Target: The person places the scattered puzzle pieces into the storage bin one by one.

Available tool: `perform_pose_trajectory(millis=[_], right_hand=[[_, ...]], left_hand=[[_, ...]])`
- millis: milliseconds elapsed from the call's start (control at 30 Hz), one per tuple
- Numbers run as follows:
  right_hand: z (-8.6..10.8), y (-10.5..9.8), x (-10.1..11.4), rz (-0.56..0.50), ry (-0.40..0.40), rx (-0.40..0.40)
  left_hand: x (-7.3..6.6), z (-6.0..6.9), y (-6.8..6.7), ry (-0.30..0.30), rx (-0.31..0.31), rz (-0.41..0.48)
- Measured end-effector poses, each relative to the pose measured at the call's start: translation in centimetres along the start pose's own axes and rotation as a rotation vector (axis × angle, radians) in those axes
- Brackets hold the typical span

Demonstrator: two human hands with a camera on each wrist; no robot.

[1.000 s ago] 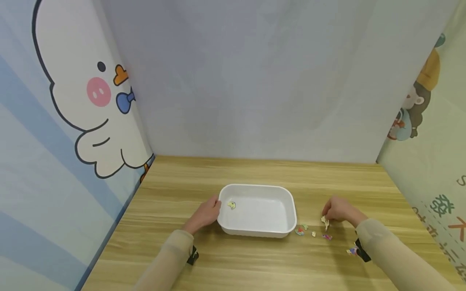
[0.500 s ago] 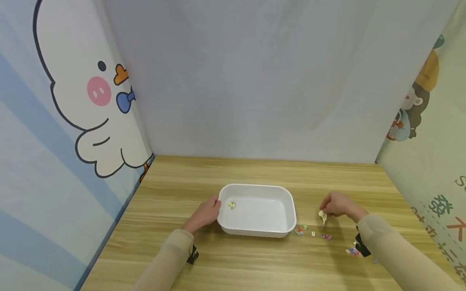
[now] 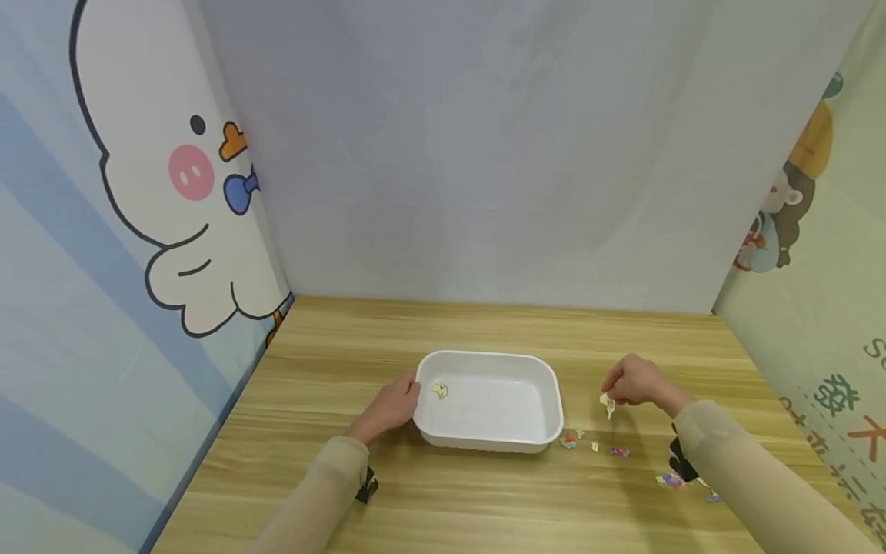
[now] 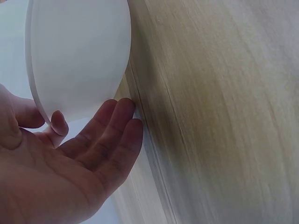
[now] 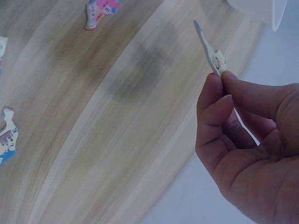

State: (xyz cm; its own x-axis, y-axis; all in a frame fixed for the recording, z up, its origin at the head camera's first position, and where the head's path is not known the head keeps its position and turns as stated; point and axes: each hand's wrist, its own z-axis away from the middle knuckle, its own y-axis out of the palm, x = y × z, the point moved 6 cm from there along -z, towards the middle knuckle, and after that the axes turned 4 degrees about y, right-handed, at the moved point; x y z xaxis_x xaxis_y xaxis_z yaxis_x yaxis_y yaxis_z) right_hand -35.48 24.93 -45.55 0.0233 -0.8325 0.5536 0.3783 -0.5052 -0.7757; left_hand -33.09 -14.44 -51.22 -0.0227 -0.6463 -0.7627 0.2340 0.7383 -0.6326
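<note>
A white rectangular tray [image 3: 487, 404] stands on the wooden table, with one small yellowish piece [image 3: 440, 391] lying inside near its left end. My left hand [image 3: 388, 408] grips the tray's left rim; in the left wrist view the thumb and index finger of that hand [image 4: 70, 158] pinch the rim [image 4: 32, 70], the other fingers extended below the wall. Right of the tray, my right hand [image 3: 638, 382] pinches a thin pale piece [image 3: 607, 404] above the table. The right wrist view shows this piece [image 5: 210, 51] edge-on between thumb and index finger of the hand [image 5: 252, 140].
Several small coloured pieces lie right of the tray: a red and green one [image 3: 568, 441], a pink one [image 3: 620, 452] and a purple one [image 3: 671, 480] near my right wrist. Behind the wooden table [image 3: 484, 323] hangs a grey cloth [image 3: 471, 154], with printed cloths at both sides.
My right hand has risen and moved slightly left and away from me, with the pale piece pinched in it. The left hand and tray have stayed in place.
</note>
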Motion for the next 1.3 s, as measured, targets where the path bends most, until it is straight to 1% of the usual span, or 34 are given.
perform_pose_trajectory(millis=[67,267,467,700,800,967,1167,1300], right_hand=[[-0.2,-0.2,0.3,0.001,0.003,-0.005],[-0.4,-0.5,1.3,0.006,0.012,0.004],[-0.3,-0.8,2.2,0.036,-0.018,-0.023],[-0.7,-0.8,3.3,0.058,-0.017,-0.021],[-1.0,-0.8,3.7,0.054,-0.015,-0.016],[-1.8,-0.8,4.4,0.038,-0.005,-0.006],[-2.4,-0.5,5.0,0.010,0.010,0.009],[-2.4,-0.4,5.4,-0.011,0.000,0.001]], left_hand=[[-0.3,-0.1,-0.2,0.013,-0.008,-0.002],[-0.6,0.0,-0.4,0.025,-0.005,-0.009],[-0.6,-0.3,0.0,0.022,0.004,0.005],[-0.6,-0.3,0.0,0.014,0.005,-0.001],[-0.4,-0.1,0.0,0.003,0.005,0.008],[-0.1,0.0,-0.1,0.006,0.004,0.017],[-0.1,0.0,-0.1,0.016,0.002,0.003],[-0.3,-0.1,-0.1,0.025,0.004,-0.011]])
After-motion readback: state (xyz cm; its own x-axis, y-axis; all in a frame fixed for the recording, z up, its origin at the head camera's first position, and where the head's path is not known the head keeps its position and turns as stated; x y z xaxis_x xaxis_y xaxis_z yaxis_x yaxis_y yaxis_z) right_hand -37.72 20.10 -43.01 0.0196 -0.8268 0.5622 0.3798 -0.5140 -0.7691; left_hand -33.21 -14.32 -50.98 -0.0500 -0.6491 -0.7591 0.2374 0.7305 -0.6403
